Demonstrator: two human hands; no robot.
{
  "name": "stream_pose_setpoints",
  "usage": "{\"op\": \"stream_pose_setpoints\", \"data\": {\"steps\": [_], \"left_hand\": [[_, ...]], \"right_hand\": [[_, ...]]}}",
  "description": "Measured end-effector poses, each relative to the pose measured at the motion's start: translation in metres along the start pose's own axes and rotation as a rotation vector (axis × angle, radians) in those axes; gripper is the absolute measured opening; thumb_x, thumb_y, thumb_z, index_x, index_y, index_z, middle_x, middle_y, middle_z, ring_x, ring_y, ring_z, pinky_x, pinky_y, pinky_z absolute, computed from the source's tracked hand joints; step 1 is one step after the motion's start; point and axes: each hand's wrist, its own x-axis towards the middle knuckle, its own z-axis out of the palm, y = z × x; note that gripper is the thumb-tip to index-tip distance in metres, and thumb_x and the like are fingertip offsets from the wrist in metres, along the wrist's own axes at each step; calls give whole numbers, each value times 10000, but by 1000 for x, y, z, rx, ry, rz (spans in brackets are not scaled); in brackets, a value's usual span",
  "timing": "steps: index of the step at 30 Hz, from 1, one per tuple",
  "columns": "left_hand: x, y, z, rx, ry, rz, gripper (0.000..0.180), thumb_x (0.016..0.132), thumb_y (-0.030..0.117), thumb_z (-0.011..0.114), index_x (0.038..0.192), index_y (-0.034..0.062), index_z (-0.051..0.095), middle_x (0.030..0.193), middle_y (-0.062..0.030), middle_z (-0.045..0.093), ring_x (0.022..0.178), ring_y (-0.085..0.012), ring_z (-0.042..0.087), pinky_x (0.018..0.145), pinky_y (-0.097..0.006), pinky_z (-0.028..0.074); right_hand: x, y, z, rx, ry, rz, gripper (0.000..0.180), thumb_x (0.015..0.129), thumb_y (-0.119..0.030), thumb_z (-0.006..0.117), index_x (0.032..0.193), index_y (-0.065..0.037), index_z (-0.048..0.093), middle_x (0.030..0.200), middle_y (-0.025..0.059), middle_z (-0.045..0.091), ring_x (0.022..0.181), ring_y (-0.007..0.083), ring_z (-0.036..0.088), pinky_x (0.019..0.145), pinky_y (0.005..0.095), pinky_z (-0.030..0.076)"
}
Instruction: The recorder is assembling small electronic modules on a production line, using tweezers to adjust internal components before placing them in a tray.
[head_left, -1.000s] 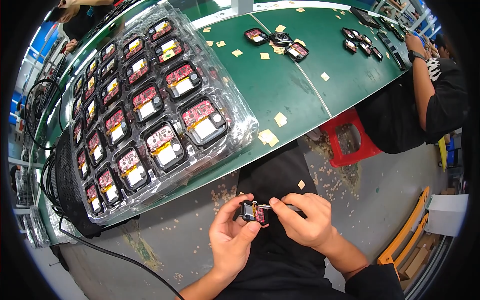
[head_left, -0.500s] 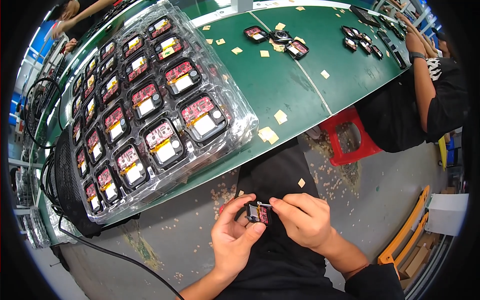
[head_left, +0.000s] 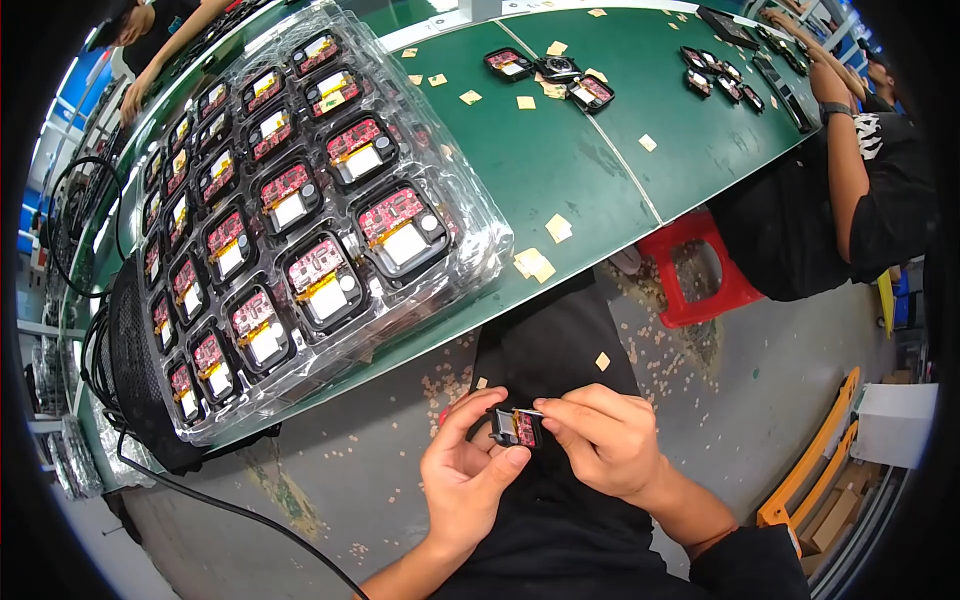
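Many pale squares (head_left: 558,228) on green table (head_left: 570,170)

We scan across and there's no readable word, number or sign anywhere, any marking on the held red circuit board (head_left: 526,430) too small to make out.

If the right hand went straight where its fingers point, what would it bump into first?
Probably the small black case with a red circuit board, held in the left hand; depth is hard to judge here.
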Motion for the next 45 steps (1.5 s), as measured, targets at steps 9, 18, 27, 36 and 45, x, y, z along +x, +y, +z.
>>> {"op": "stream_pose_setpoints", "data": {"steps": [9,18,27,36,45], "left_hand": [[-1,-1,-1,-7,-1,-17,584,865,-62,789,1395,-41,544,1465,-147,456,1274,-256,572,1021,-351,544],[2,0,1,54,10,33,570,864,-66,790,1382,-61,550,1460,-152,449,1265,-270,585,1030,-366,550],[2,0,5,42,13,33,573,850,-110,779,1375,-69,553,1463,-164,462,1272,-283,589,1028,-367,563],[4,1,0,101,6,68,557,855,-128,761,1373,-66,564,1479,-171,462,1251,-286,608,1015,-373,571],[6,0,0,85,10,57,540,863,-134,751,1367,-92,562,1479,-183,477,1238,-287,617,1004,-367,574]], "right_hand": [[0,-2,1,43,-5,50,206,799,39,787,1001,10,757,832,96,707,625,222,689,528,313,546],[-2,-2,7,-111,46,-32,199,810,17,777,1008,10,753,832,89,703,624,221,689,527,313,547],[-2,-4,6,-70,65,24,180,801,13,787,979,-2,768,824,95,718,603,201,688,513,293,532],[-5,-3,12,-153,82,-35,242,778,18,778,1017,5,746,820,70,678,614,208,676,528,309,542],[-4,3,10,-178,66,-95,234,792,-3,775,1024,3,745,818,64,670,608,196,671,517,313,533]]}}
